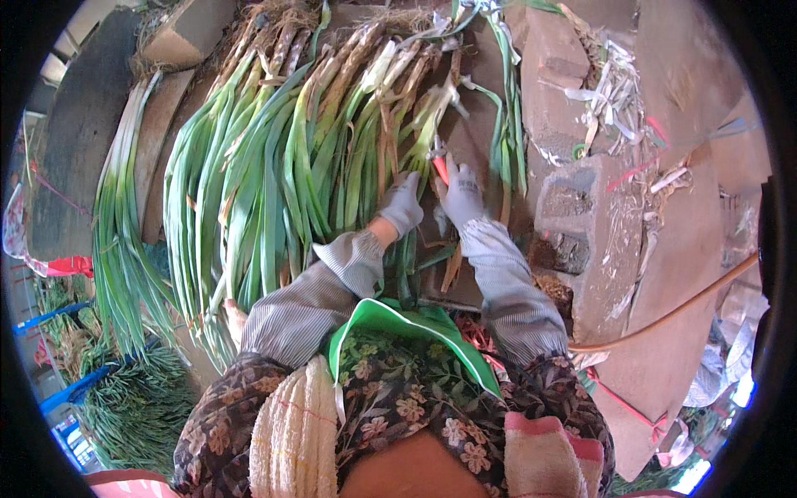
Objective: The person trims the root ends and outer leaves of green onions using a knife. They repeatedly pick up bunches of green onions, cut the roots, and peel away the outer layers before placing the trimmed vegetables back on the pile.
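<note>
A thick layer of long green onions (274, 158) lies across the work surface, roots at the far side and leaves drooping toward me. My left hand (403, 203), in a grey glove, is closed around the leaves of one green onion (427, 129) at the right end of the layer. Just to its right, my gloved right hand (462, 192) grips a red-handled tool (441, 168). The tool's metal head touches or nearly touches that onion's stalk; its exact kind is hard to make out. Fingers of both hands are partly hidden.
Separate green onions (120, 199) lie at the left on a plank. Concrete blocks (573, 216) stand at the right, with peeled skins (610, 95) scattered over them. A brown hose (664, 307) runs in from the right. More bundled greens (141, 407) sit low at the left.
</note>
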`<act>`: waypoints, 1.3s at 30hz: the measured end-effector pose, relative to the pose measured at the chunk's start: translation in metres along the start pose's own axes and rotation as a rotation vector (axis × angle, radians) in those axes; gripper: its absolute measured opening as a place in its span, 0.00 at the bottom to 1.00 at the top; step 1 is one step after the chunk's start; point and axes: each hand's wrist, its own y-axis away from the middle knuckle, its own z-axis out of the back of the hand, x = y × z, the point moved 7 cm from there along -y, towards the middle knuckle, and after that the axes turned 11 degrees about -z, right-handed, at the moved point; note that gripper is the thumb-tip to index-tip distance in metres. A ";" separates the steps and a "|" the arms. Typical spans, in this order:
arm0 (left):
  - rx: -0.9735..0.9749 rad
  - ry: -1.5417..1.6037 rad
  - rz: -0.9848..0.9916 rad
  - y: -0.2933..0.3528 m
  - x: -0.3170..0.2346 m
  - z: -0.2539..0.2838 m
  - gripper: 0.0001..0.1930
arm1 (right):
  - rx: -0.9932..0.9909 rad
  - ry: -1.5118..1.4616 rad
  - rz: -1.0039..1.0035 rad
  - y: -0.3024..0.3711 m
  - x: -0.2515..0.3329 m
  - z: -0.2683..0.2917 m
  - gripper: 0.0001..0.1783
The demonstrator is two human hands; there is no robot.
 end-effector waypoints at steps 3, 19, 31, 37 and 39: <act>0.022 -0.095 0.042 0.001 0.014 -0.002 0.32 | -0.017 -0.047 -0.079 -0.055 0.006 0.007 0.33; -0.027 -0.465 0.139 -0.055 -0.026 0.004 0.24 | -0.044 -0.129 -0.196 -0.038 -0.057 0.006 0.35; 0.131 0.831 0.369 -0.051 -0.028 0.013 0.12 | 0.046 -0.120 -0.039 0.040 -0.035 0.027 0.43; 0.088 0.889 0.360 -0.018 -0.011 0.032 0.25 | 0.074 -0.117 0.063 0.021 -0.005 0.034 0.38; 0.111 0.819 0.302 -0.011 -0.029 0.037 0.26 | -0.121 -0.131 0.170 -0.012 -0.010 0.032 0.35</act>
